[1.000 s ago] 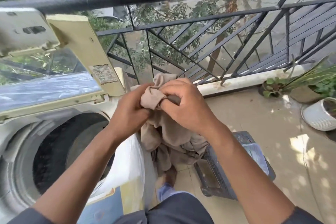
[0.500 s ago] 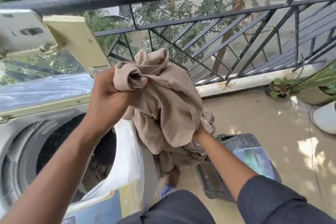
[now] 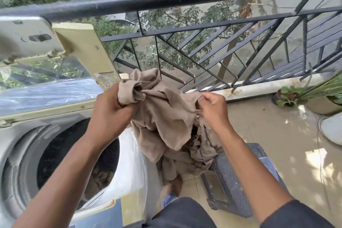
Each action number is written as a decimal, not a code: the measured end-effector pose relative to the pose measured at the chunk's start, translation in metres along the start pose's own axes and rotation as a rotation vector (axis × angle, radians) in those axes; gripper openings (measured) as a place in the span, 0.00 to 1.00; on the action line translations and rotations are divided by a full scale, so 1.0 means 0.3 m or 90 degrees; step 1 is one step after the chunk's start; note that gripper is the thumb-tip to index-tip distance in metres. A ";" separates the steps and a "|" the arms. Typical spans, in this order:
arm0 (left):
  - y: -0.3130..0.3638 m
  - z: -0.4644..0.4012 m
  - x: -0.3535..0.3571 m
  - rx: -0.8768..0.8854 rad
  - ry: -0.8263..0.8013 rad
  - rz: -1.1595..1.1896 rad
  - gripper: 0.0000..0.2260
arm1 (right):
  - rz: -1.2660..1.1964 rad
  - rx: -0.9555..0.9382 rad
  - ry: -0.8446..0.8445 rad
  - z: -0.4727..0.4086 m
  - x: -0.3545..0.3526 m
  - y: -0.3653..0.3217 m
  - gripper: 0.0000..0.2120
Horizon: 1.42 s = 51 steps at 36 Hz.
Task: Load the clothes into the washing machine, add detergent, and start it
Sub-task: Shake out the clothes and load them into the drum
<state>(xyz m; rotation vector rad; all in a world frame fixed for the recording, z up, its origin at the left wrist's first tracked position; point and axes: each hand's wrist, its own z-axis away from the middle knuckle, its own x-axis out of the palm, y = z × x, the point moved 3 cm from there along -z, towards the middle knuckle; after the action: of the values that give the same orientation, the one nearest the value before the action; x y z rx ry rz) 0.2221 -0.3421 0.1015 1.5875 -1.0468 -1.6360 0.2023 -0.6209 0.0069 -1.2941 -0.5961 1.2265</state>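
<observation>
While both hands' grip holds the beige garment — left hand, right hand — its lower folds hidden behind forearms.

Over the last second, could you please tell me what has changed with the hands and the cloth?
The hands, bunched together on the beige garment, drew apart: the left hand grips a gathered end, the right hand pinches another edge, spreading it. The washing machine lid stays open, the basket in place.

Sunlit balcony, trees beyond.
Dappled light is falling on the tiled floor; black railing is running across the far side.
</observation>
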 end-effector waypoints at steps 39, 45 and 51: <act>0.042 -0.084 0.054 0.046 0.065 -0.087 0.12 | 0.396 0.050 -0.217 -0.104 0.114 0.335 0.36; 0.043 -0.082 0.019 0.112 0.082 -0.016 0.17 | 0.432 0.066 -0.243 -0.153 0.189 0.395 0.33; -0.006 -0.081 0.023 0.089 0.130 -0.011 0.16 | 0.342 0.144 -0.226 -0.180 0.223 0.406 0.18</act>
<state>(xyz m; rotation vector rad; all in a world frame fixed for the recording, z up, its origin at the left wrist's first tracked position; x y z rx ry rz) 0.2459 -0.3501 0.0973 1.8164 -1.0598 -1.4013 0.2302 -0.6023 -0.1384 -1.0803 -0.3468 1.9349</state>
